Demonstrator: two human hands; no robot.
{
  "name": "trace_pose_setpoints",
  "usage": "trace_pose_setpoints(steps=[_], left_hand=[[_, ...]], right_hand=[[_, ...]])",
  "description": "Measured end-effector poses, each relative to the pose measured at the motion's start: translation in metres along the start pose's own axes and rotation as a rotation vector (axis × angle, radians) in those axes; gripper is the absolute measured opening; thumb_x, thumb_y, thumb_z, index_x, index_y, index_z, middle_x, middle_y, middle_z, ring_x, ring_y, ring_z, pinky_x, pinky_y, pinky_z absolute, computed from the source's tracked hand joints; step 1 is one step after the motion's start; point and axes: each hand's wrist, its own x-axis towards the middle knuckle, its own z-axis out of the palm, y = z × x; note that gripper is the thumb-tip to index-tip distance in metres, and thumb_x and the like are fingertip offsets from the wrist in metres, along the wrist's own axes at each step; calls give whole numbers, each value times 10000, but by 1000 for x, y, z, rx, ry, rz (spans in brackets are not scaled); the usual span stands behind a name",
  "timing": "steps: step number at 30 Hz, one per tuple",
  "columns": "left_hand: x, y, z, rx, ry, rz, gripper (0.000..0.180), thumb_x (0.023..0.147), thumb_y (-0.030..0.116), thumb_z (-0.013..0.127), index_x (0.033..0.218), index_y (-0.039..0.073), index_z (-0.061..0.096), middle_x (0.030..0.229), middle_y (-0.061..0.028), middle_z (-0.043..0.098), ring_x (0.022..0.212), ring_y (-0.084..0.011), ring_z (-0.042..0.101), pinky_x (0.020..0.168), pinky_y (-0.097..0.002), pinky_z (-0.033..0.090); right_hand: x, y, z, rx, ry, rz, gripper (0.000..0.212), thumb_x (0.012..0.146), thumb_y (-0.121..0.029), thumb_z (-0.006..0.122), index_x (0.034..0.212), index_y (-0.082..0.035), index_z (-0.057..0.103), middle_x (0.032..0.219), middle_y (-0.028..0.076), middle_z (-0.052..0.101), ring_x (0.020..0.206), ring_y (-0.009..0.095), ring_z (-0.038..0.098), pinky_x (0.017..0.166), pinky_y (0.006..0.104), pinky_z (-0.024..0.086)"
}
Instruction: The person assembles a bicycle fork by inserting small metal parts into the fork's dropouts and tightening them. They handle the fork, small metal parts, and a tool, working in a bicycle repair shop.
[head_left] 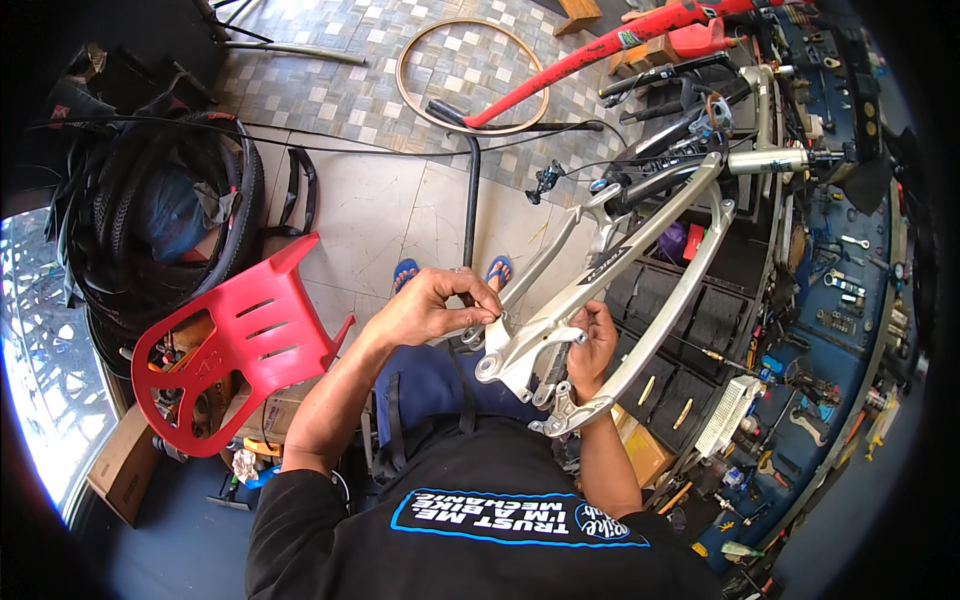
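Observation:
A silver-grey bicycle frame (pixel 590 290) is held up in front of me, its rear end with the dropouts pointing toward my body. My left hand (pixel 440 308) is closed in a pinch at a lug on the left side of the frame. Whatever sits between those fingertips is too small to make out. On the other side, between two frame tubes, my right hand (pixel 595 345) has its fingers bent together against a linkage. Part of that hand is hidden by the frame, and so is anything it grips. A silver shock or tube (pixel 768 161) extends at the frame's far end.
A red plastic chair (pixel 262 330) lies on its side at left, near stacked black tyres (pixel 240 190). Along the right runs a blue tool bench (pixel 840 310) crowded with tools. A red frame tube (pixel 570 70) and a rim (pixel 403 65) are ahead; a black cable (pixel 380 152) crosses the floor.

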Motion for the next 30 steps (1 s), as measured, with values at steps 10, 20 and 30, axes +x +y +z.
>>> trace_pose_setpoints(steps=[10,20,30], left_hand=[[9,22,-7,-58,-97,-196,234,894,-44,758,1121,13,747,1062,-55,747,996,-125,686,890,-295,553],[23,24,-10,48,-99,-221,161,882,-61,760,1041,-36,753,979,-89,763,858,-119,696,784,-271,577],[-2,31,2,180,97,-232,138,927,-24,713,1051,-59,761,1047,-111,760,956,-153,682,899,-298,540]], right_hand=[[-20,2,-32,115,-5,162,208,1036,-140,648,1204,-18,629,1023,33,673,936,93,612,848,272,515],[-63,-16,-60,112,97,235,184,984,-45,692,1147,37,672,1014,45,670,884,78,602,764,235,507],[-56,-19,-98,-200,-481,32,458,814,120,714,1196,-126,766,1160,70,646,1124,238,647,971,339,529]])
